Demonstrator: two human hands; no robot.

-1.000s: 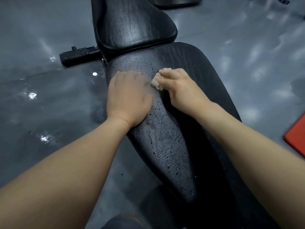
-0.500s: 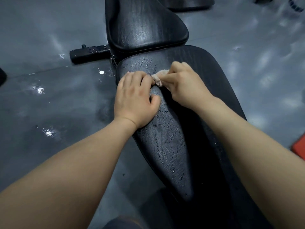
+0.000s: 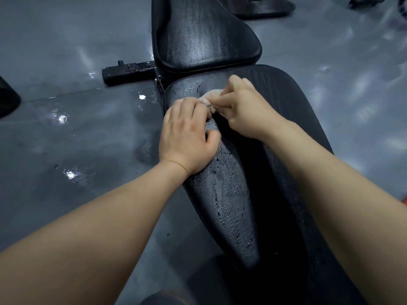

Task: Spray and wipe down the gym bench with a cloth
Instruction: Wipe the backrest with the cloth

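Note:
A black padded gym bench seat (image 3: 231, 194) runs from the bottom of the head view up the middle, dotted with wet droplets. Beyond it sits the bench's back pad (image 3: 204, 34). A small pale cloth (image 3: 211, 96) lies bunched near the seat's far end. My right hand (image 3: 244, 108) pinches the cloth with curled fingers. My left hand (image 3: 187, 135) rests on the seat's left side, its fingertips curled against the cloth's near edge. Most of the cloth is hidden under both hands.
A glossy grey floor (image 3: 66, 133) with wet spots surrounds the bench. A black metal frame bar (image 3: 130, 70) sticks out to the left between the pads. A dark object (image 3: 6, 100) sits at the left edge, and a dark base (image 3: 264, 7) at the top.
Both hands slid toward the seat's far end. My left hand's fingers, flat a second ago, now curl up to the cloth beside my right hand.

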